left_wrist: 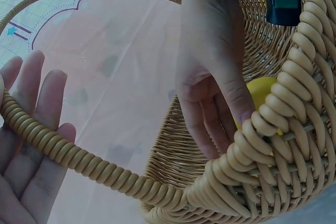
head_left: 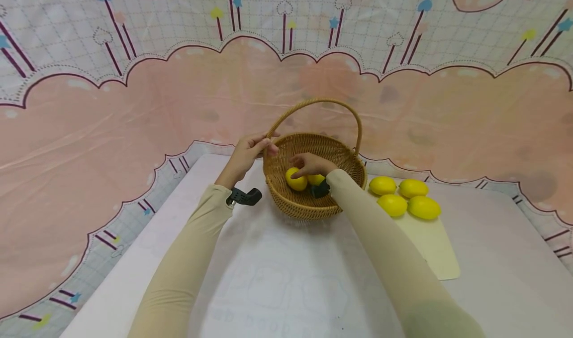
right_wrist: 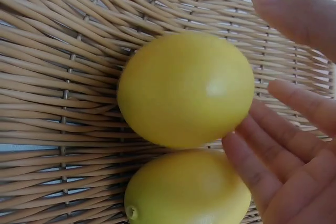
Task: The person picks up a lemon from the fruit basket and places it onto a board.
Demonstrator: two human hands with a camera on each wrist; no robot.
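A wicker basket (head_left: 295, 211) with an arched handle (left_wrist: 100, 169) stands on the table, its opening tilted toward me. My left hand (head_left: 246, 156) is at the basket's left side, holding the handle near its base between thumb and fingers. Inside the basket lie two lemons, one lemon (right_wrist: 186, 90) beside a second lemon (right_wrist: 189, 190). My right hand (head_left: 313, 164) reaches into the basket with fingers spread. In the right wrist view its fingertips are by the first lemon, seeming to touch its edge, while the thumb stands apart. The wicker rim partly hides the lemons in the left wrist view.
Right of the basket, several lemons (head_left: 424, 207) sit grouped at the far end of a pale cutting board (head_left: 431, 243). The white table (head_left: 277, 283) meets a printed pink cloth backdrop (head_left: 201, 94) behind the basket. Each wrist wears a dark strap device (head_left: 245, 196).
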